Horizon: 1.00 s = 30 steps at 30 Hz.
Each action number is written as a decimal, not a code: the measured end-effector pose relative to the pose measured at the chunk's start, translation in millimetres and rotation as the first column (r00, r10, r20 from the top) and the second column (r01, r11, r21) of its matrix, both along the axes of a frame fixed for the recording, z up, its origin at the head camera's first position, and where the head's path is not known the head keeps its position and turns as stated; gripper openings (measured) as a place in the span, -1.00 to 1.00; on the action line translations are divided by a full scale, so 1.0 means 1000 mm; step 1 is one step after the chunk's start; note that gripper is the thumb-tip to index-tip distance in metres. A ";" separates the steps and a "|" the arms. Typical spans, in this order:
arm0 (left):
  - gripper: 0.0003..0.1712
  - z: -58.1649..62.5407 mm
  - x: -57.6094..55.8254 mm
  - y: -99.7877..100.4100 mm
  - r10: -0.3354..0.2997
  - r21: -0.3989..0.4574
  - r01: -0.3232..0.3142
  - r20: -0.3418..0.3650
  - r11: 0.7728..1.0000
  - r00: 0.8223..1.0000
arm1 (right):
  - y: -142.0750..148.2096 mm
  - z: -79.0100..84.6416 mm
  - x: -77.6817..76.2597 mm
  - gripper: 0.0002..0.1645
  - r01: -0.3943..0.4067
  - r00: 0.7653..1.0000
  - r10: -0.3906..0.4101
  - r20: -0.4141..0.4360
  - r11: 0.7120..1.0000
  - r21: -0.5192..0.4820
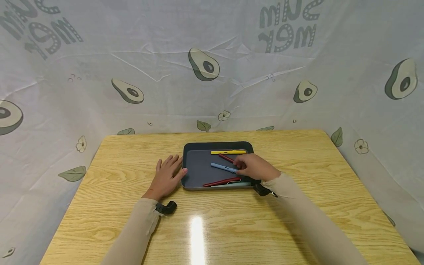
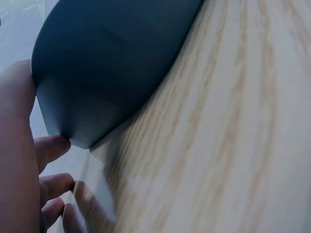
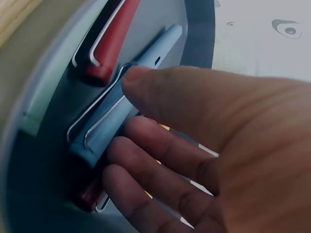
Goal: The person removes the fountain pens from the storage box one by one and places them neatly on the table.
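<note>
A dark grey tray [image 1: 198, 166] lies on the table with several clipped pens in it. My right hand [image 1: 256, 166] reaches over its right side and pinches a light blue pen [image 1: 219, 166] near the clip end, thumb on one side and fingers on the other. Behind that pen lie a yellow pen [image 1: 228, 152] and a dark red pen [image 1: 226, 158], the latter partly hidden by the hand. Along the near wall rest another red pen [image 3: 114, 46] and a pale green pen [image 3: 51, 92]. My left hand [image 1: 168, 176] rests beside the tray's left end, fingers spread, thumb against its wall.
The wood-grain table [image 1: 139, 154] extends around the tray on all sides. A pale curtain [image 1: 159, 73] printed with avocados hangs behind and at both sides. Each wrist wears a dark strap [image 1: 165, 208]. A bright reflection marks the near tabletop.
</note>
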<state>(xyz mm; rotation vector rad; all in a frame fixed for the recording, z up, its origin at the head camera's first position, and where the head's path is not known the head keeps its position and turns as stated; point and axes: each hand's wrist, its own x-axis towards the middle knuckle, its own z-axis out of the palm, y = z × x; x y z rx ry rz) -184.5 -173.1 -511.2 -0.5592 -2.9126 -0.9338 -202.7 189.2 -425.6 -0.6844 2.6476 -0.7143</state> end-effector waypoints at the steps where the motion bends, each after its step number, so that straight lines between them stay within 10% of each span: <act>1: -0.23 0.000 0.000 0.000 -0.001 0.000 0.001 -0.001 1.000 1.000 | 0.000 0.000 0.000 -0.74 -0.002 1.000 0.002 0.002 1.000 0.010; 20: -0.24 0.002 0.000 0.000 -0.001 0.017 0.001 -0.009 1.000 1.000 | 0.000 -0.003 -0.003 -0.91 -0.112 0.982 0.143 -0.124 0.966 0.233; 30: -0.22 0.001 0.000 0.000 0.004 0.025 -0.004 -0.001 1.000 1.000 | 0.001 -0.009 -0.004 -0.94 -0.124 0.973 0.157 -0.170 0.974 0.192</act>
